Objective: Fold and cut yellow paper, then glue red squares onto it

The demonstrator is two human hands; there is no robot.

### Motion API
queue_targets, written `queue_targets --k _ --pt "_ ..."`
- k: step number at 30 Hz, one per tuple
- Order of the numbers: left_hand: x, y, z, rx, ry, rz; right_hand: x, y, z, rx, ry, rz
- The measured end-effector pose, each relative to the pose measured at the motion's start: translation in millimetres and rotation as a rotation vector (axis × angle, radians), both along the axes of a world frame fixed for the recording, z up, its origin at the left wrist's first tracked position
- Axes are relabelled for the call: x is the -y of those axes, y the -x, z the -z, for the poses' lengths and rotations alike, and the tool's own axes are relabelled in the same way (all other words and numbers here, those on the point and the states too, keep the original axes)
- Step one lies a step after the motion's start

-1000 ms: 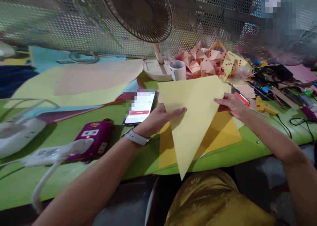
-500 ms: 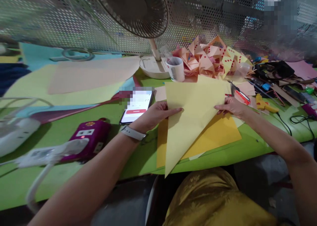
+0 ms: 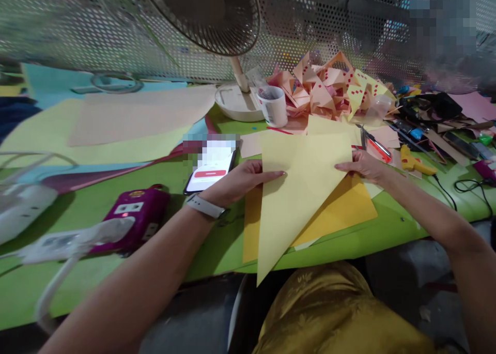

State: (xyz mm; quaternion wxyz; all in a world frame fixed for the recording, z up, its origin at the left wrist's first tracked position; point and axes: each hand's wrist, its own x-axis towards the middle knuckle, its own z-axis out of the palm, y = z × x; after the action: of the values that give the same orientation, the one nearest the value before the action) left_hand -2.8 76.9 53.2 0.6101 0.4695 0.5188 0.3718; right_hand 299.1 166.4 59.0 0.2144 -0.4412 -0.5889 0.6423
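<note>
A pale yellow paper triangle (image 3: 298,188) lies point-down over the front edge of the green table (image 3: 116,271). My left hand (image 3: 240,181) grips its left edge, fingers on top and thumb above. My right hand (image 3: 364,166) pinches its right corner. Under the triangle lies a darker orange-yellow sheet (image 3: 344,206). A white watch (image 3: 203,206) sits on my left wrist.
A phone (image 3: 209,170) with a lit screen lies left of the paper. A purple power strip (image 3: 134,217), a desk fan (image 3: 209,13), a white cup (image 3: 273,106), a heap of folded dotted papers (image 3: 329,88), red-handled scissors (image 3: 374,144) and a yellow glue gun (image 3: 414,163) surround it.
The triangle has turned so its point swung leftward and its top edge levelled. Both hands kept their hold on its sides.
</note>
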Motion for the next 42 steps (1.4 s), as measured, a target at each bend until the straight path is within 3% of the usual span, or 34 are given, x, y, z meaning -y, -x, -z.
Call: queue_targets --k 8,15,21,26,28,31,33,38,42 --pt "-6 14 8.2 -0.011 -0.087 0.019 -2 -6 8.7 -0.080 0.001 -0.008" --pt "-6 23 5.1 -0.058 -0.153 0.055 7 -8 -0.4 -0.158 -0.028 -0.096" --pt "-6 28 -4.1 -0.147 -0.337 0.100 14 -10 -6.8 -0.175 -0.336 -0.138" --pt "-3 37 -19.4 -0.249 -0.419 0.304 15 -15 -15.1 -0.093 -0.591 -0.202" --pt "-2 39 -22.9 -0.149 -0.353 0.374 17 -16 -20.7 -0.081 -0.653 -0.258" --pt "-1 36 -24.9 0.020 -0.288 0.325 21 -14 -29.2 -0.084 -0.733 -0.339" --pt "1 28 -26.7 -0.084 -0.310 0.271 25 -11 -33.7 -0.077 -0.780 -0.397" --pt "8 8 -33.8 -0.546 -0.313 0.362 31 -2 -37.6 -0.047 -0.871 -0.489" --pt "9 4 -32.1 -0.509 -0.253 0.453 30 -1 -33.4 -0.040 -0.930 -0.483"
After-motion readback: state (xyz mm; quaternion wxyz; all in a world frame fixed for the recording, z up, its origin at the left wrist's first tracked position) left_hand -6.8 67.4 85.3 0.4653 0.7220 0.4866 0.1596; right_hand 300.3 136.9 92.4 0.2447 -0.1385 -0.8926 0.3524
